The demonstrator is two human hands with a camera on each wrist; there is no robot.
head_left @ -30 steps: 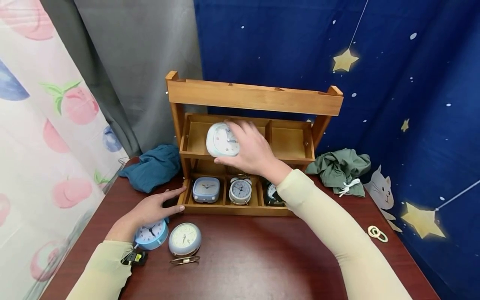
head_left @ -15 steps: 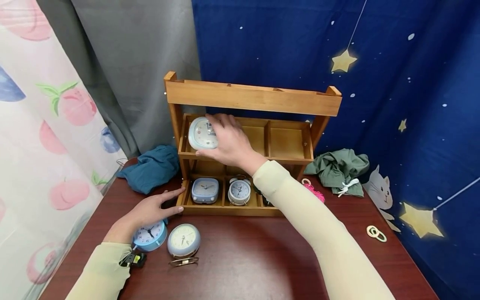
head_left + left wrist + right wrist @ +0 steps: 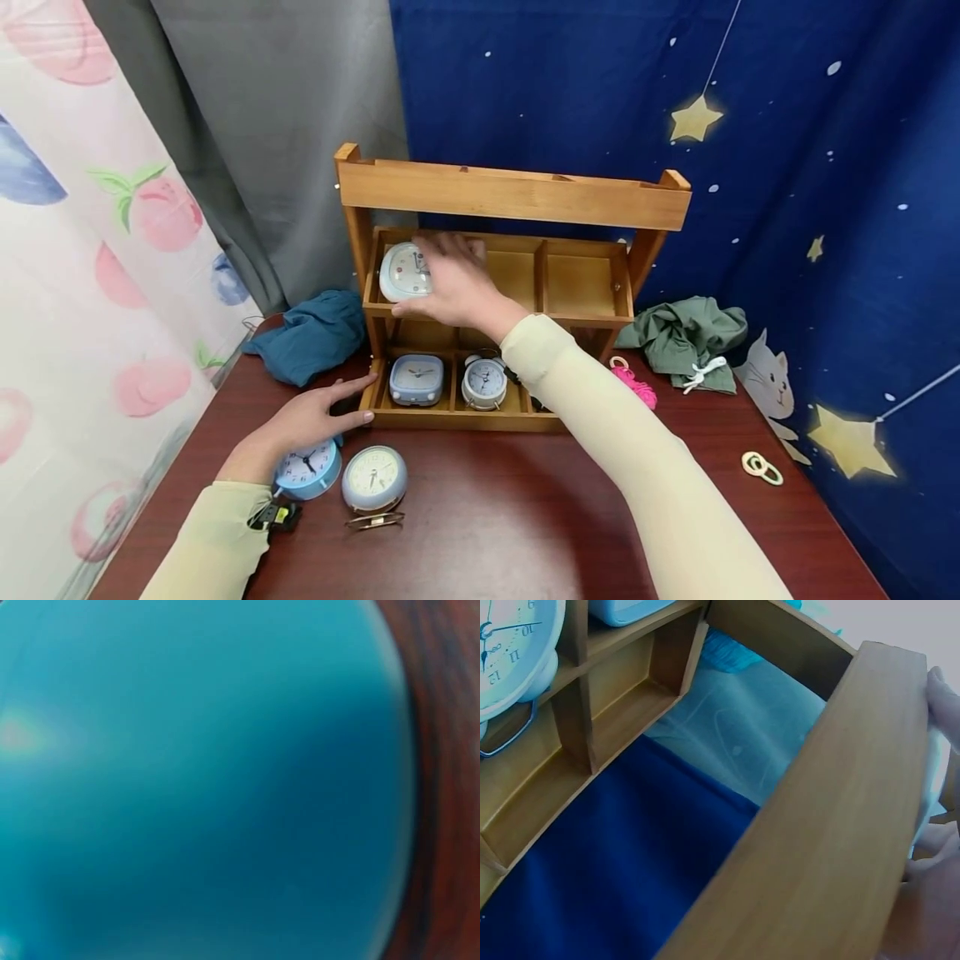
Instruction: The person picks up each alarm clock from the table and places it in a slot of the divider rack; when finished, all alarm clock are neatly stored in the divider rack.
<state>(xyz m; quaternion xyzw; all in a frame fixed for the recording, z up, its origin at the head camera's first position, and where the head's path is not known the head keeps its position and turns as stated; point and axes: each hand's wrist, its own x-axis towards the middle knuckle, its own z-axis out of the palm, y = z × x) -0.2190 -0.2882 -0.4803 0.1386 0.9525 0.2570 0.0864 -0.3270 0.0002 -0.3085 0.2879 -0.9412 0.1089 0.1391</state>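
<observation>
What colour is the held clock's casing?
The clock's casing is pale bluish white, clearest in the head view.

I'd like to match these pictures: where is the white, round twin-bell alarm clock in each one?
Head: slightly below centre, the white, round twin-bell alarm clock stands in the rack's bottom tier.
Left wrist: not in it; a blurred, smooth blue surface fills most of the picture.
Right wrist: top left corner, cut off by the edge, its 12 toward the bottom.
Landmark: the brown wooden tiered rack, shared by head and right wrist only.
</observation>
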